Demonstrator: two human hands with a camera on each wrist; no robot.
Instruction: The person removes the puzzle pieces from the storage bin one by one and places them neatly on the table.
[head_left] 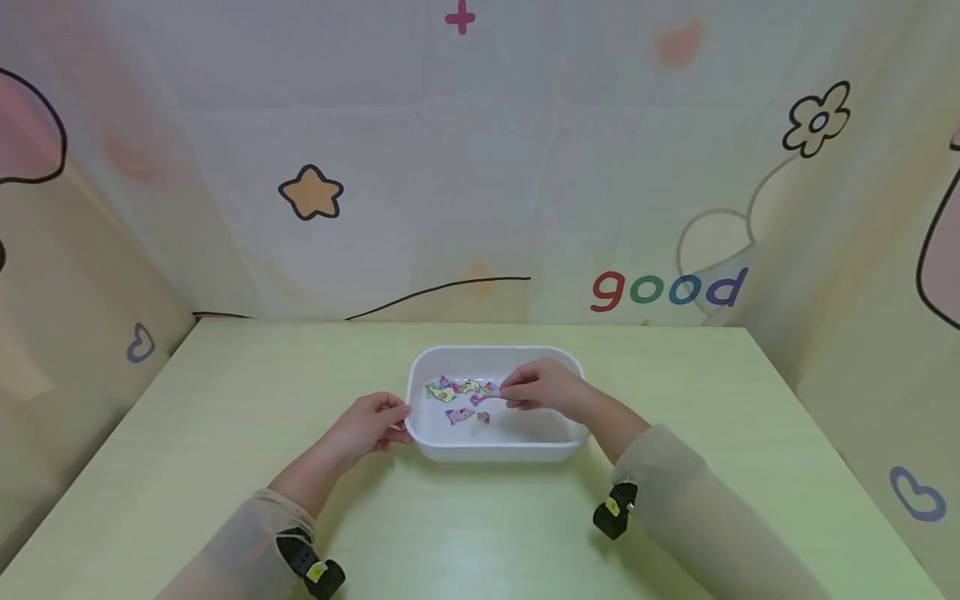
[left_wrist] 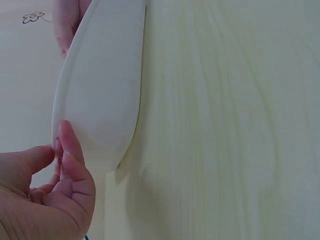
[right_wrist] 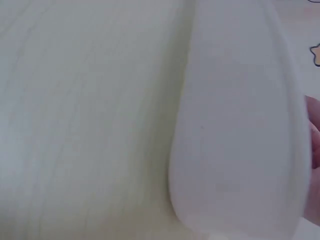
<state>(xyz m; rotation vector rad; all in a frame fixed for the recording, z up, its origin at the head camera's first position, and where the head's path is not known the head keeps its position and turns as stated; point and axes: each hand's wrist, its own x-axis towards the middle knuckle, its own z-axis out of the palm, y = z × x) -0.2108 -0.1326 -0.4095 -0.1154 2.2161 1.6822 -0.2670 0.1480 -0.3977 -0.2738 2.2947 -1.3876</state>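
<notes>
A white plastic basin (head_left: 495, 452) with rounded corners stands on the table. My left hand (head_left: 375, 422) grips its left end, thumb at the rim and fingers against the outer wall; the left wrist view shows this hand (left_wrist: 55, 200) beside the basin wall (left_wrist: 102, 80). Over the basin, my right hand (head_left: 546, 387) pinches a small, thin pinkish piece (head_left: 491, 396), too small to make out exactly. Small colourful cut-out pieces (head_left: 444, 392) lie on the basin floor, and a pink one (head_left: 459, 415) lies nearer the front. In the right wrist view, the basin wall (right_wrist: 240, 125) hides most of that hand.
The pale green wood-grain table (head_left: 480, 533) surrounds the basin. Behind it hangs a printed cloth (head_left: 465, 192) with a star, a flower and the word "good"; more cloth encloses both sides. A small black device (head_left: 615, 510) is strapped at the right sleeve, another (head_left: 311, 567) at the left.
</notes>
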